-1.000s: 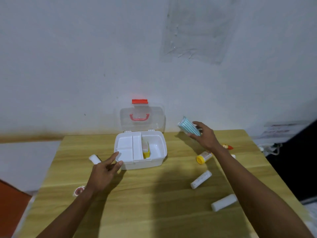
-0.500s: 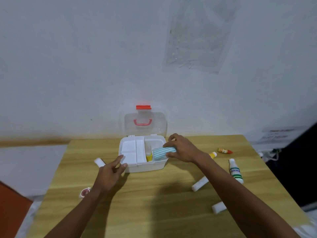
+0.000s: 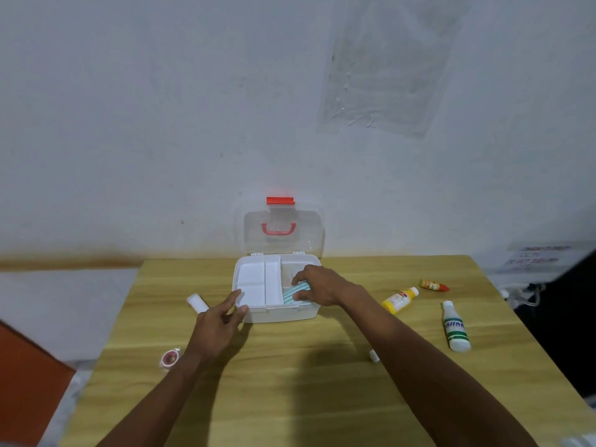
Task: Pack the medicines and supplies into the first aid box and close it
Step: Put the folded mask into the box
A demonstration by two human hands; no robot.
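Head view, box: white plastic first aid box [image 3: 277,312], clear lid up against the far wall.
Right hand [image 3: 317,285]: clamped on the striped green packet [image 3: 295,293], pressing it into the right compartment.
Left hand [image 3: 222,321]: fingers spread, bracing the box's near-left corner, probably so it won't slide.
Still out: yellow bottle [image 3: 400,299], white bottle [image 3: 455,327], on the wooden table [image 3: 290,382].

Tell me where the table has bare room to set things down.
Bare: the near table between both arms, and the far left corner beyond the white roll. Crowded: right of the box, around the yellow bottle and white bottle.
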